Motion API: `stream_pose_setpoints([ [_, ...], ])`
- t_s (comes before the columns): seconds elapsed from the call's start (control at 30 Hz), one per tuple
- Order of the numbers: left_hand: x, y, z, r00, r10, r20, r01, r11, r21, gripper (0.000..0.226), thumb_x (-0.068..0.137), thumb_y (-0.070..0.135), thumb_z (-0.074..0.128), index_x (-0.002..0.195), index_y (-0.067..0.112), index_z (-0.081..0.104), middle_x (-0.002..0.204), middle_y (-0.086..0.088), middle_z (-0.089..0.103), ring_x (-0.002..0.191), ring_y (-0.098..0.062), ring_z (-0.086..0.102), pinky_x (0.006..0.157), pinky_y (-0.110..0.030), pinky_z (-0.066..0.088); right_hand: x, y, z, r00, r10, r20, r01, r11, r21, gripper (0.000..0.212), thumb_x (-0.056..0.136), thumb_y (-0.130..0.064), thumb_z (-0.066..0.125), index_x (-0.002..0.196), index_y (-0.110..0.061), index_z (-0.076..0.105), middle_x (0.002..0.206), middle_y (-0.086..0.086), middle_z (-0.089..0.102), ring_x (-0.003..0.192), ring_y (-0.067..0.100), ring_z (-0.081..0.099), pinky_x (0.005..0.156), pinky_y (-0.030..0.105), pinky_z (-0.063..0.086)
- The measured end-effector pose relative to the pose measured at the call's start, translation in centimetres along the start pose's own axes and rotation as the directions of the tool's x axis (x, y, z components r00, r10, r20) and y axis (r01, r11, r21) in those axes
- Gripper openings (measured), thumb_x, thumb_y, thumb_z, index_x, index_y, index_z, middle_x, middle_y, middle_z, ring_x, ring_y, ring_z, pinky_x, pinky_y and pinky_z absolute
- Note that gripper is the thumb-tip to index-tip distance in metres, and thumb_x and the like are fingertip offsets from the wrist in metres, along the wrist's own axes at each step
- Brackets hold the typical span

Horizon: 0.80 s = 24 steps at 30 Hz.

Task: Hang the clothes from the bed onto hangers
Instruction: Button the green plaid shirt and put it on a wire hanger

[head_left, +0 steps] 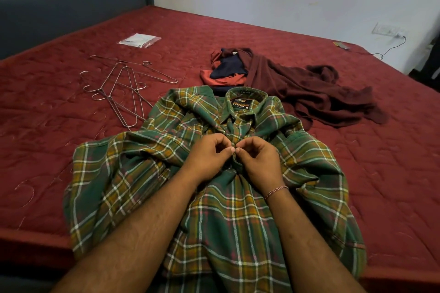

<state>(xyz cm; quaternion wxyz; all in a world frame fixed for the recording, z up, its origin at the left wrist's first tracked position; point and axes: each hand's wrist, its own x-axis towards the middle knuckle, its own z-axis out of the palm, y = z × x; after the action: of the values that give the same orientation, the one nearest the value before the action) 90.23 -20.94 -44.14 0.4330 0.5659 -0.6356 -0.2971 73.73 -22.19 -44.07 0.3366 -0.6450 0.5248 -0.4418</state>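
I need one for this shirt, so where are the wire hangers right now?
The wire hangers lie in a loose pile on the red bed, to the left, just beyond the green plaid shirt's left shoulder.

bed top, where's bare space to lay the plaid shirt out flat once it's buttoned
Bare mattress lies right of the plaid shirt, below the maroon garment. Another open patch is at the near left corner, below the wire hangers. The far strip by the wall is also free. It is crowded in the middle: hangers, orange and navy clothes, maroon garment.
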Motion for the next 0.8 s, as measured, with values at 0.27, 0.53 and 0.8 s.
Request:
stream_pose_setpoints([
  [0.27,0.3,3.3,-6.6,0.930,-0.035,0.366,-0.272,0.603,0.750,0.037,0.095,0.059,0.053,0.088,0.028,0.070,0.093,0.008,0.064,0.092,-0.016,0.061,0.089,-0.043,0.050,1.8,-5.7,-6.3,0.827,0.009,0.562,0.361,0.758,-0.544,0.022,0.093,-0.048,0.069,0.087,-0.027,0.070,0.086,-0.008,0.069,0.080,0.008,0.065,0.076,0.039,0.056],
  [0.53,1.4,8.3,-10.8,0.892,0.307,0.333,-0.434,0.789,0.435,0.011,0.099,0.038,0.059,0.101,0.029,0.065,0.086,0.012,0.065,0.082,-0.009,0.063,0.073,-0.033,0.050,3.2,-10.6,-8.1,0.752,-0.281,0.597,0.654,0.433,-0.620,0.012,0.091,-0.037,0.071,0.096,-0.027,0.070,0.083,-0.003,0.070,0.080,0.024,0.066,0.067,0.035,0.052],
  [0.8,-1.9,11.9,-9.5,0.984,0.149,0.098,-0.171,0.624,0.763,0.019,0.095,0.022,0.060,0.109,0.028,0.071,0.104,0.001,0.072,0.095,-0.023,0.067,0.082,-0.040,0.057,-1.3,-11.2,-7.7,0.904,0.038,0.426,0.237,0.784,-0.574,0.008,0.090,-0.028,0.076,0.083,-0.024,0.075,0.071,-0.010,0.070,0.068,0.003,0.067,0.062,0.021,0.049],
])
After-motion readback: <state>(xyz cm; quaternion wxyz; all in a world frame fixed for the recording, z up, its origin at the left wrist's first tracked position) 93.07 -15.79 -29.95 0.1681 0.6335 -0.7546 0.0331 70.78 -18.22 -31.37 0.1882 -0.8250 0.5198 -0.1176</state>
